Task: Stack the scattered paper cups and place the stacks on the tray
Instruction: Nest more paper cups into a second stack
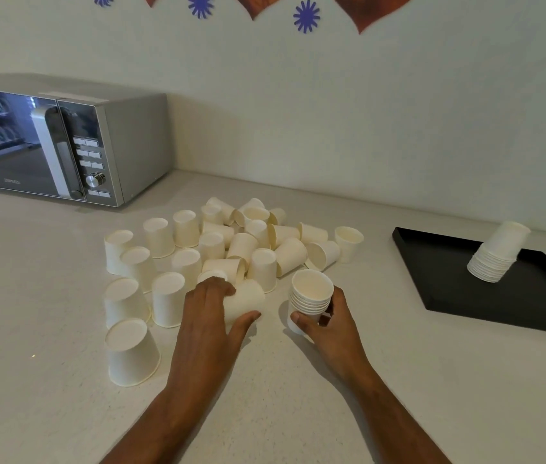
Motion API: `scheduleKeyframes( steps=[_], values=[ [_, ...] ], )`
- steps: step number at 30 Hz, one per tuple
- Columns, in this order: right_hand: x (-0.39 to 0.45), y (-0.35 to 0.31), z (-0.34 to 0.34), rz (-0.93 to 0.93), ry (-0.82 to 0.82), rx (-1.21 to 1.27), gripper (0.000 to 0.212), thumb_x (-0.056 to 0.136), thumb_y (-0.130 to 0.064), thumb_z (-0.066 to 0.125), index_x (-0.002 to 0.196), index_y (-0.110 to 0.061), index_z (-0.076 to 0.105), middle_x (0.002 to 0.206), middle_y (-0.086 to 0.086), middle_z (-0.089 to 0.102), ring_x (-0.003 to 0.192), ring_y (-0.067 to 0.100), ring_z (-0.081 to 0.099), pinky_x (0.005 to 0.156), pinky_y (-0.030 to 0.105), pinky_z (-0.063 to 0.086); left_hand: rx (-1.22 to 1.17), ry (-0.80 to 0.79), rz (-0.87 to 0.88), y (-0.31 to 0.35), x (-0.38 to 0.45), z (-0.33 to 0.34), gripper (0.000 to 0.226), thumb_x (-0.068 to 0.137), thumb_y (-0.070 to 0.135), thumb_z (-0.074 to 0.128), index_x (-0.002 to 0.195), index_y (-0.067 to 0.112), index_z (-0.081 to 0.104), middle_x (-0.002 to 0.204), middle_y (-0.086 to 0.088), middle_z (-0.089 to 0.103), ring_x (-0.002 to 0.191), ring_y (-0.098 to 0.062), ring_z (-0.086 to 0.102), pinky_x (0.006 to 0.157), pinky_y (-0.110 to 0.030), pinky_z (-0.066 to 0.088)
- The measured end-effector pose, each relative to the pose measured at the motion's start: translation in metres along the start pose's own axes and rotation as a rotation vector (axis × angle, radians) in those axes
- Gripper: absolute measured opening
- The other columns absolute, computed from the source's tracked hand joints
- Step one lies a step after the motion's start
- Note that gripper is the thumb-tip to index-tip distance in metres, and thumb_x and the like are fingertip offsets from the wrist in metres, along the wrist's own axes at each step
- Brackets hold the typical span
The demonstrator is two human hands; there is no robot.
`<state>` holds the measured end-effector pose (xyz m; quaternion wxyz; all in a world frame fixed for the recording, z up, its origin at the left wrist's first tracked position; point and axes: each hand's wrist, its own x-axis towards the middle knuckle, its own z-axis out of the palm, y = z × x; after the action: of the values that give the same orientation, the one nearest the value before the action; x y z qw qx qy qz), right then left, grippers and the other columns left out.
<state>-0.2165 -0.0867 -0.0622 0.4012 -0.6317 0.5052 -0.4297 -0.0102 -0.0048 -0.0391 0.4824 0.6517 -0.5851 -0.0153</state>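
Observation:
Several white paper cups (pixel 231 242) lie scattered on the pale counter, most upside down, some on their sides. My left hand (pixel 211 313) grips one cup (pixel 248 301) lying on its side at the near edge of the pile. My right hand (pixel 326 321) holds an upright stack of nested cups (pixel 311 293), mouths up, just right of that cup. At the right, a black tray (pixel 459 296) carries one tall, leaning stack of upside-down cups (pixel 497 252).
A silver microwave (pixel 63 145) stands at the back left against the wall. The counter (pixel 298 396) meets the wall behind the cups. One inverted cup (pixel 132 353) stands nearest me, left of my left forearm.

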Motion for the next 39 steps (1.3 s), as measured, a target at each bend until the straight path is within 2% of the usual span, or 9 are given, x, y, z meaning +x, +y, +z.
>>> scheduleKeyframes(
  steps=[7,12,16,19,23,27,30,33,39],
  values=[
    [-0.007,-0.002,0.002,-0.013,0.024,-0.001,0.078,0.061,-0.068,0.078,0.126,-0.053,0.037,0.122,-0.039,0.049,0.119,0.006,0.055,0.081,0.008,0.047,-0.53,0.063,-0.288,0.032,0.02,0.018,0.062,0.061,0.071,0.065,0.109,0.048,0.033,0.109,0.027,0.05,0.099,-0.002,0.06,0.064,-0.003,0.049],
    [-0.016,-0.005,0.007,-0.064,0.017,-0.021,0.076,0.064,-0.077,0.074,0.128,-0.064,0.036,0.128,-0.041,0.049,0.121,-0.01,0.051,0.087,0.009,0.047,-0.638,0.092,-0.147,0.062,0.03,0.048,0.064,0.086,0.062,0.062,0.138,0.048,0.027,0.128,0.044,0.042,0.119,0.012,0.049,0.083,-0.003,0.046],
    [-0.018,-0.012,0.0,-0.059,0.021,-0.048,0.067,0.068,-0.077,0.072,0.125,-0.068,0.037,0.125,-0.046,0.049,0.113,-0.019,0.051,0.077,0.004,0.046,-0.628,0.014,-0.011,0.077,0.032,0.069,0.067,0.098,0.054,0.054,0.154,0.047,0.018,0.155,0.028,0.032,0.14,0.004,0.035,0.108,-0.02,0.041],
    [-0.022,-0.011,-0.006,-0.029,0.046,0.061,0.064,0.071,-0.071,0.075,0.126,-0.062,0.044,0.125,-0.035,0.057,0.113,-0.008,0.058,0.083,0.019,0.056,-0.542,-0.015,0.082,0.08,0.033,0.081,0.059,0.102,0.045,0.053,0.153,0.045,0.023,0.151,0.036,0.029,0.139,0.012,0.03,0.106,-0.012,0.038],
    [-0.022,-0.008,-0.024,0.006,0.071,0.111,0.068,0.069,-0.071,0.076,0.128,-0.058,0.045,0.126,-0.028,0.059,0.115,0.005,0.061,0.092,0.04,0.057,-0.598,-0.16,0.019,0.084,0.03,0.097,0.056,0.097,0.053,0.053,0.147,0.045,0.028,0.151,0.012,0.042,0.138,-0.011,0.044,0.108,-0.046,0.047],
    [-0.02,0.001,-0.046,0.033,0.077,0.162,0.074,0.069,-0.068,0.078,0.133,-0.053,0.044,0.133,-0.019,0.058,0.121,0.016,0.06,0.097,0.05,0.054,-0.586,-0.198,-0.005,0.098,0.031,0.113,0.056,0.093,0.047,0.063,0.141,0.035,0.037,0.143,0.013,0.049,0.13,-0.008,0.048,0.106,-0.036,0.048],
    [-0.016,0.004,-0.072,0.043,0.117,0.056,0.073,0.071,-0.077,0.069,0.134,-0.062,0.035,0.134,-0.03,0.049,0.121,0.01,0.057,0.098,0.038,0.053,-0.567,-0.243,-0.022,0.113,0.033,0.126,0.056,0.091,0.044,0.064,0.14,0.032,0.04,0.145,0.013,0.046,0.132,-0.011,0.046,0.108,-0.032,0.043],
    [-0.011,0.003,-0.105,0.019,0.155,-0.05,0.076,0.069,-0.084,0.061,0.136,-0.065,0.029,0.131,-0.035,0.043,0.115,-0.003,0.054,0.078,0.01,0.048,-0.592,-0.335,0.007,0.131,0.03,0.142,0.056,0.088,0.052,0.053,0.139,0.034,0.041,0.146,0.01,0.047,0.131,-0.012,0.048,0.108,-0.032,0.044],
    [-0.008,0.018,-0.155,0.09,0.359,0.116,0.076,0.07,-0.064,0.074,0.135,-0.043,0.04,0.124,-0.021,0.054,0.108,0.012,0.06,0.069,0.016,0.055,-0.615,-0.476,-0.055,0.157,0.023,0.187,0.049,0.09,0.059,0.038,0.135,0.038,0.042,0.135,0.016,0.05,0.109,-0.004,0.055,0.089,-0.009,0.044]
  ],
)
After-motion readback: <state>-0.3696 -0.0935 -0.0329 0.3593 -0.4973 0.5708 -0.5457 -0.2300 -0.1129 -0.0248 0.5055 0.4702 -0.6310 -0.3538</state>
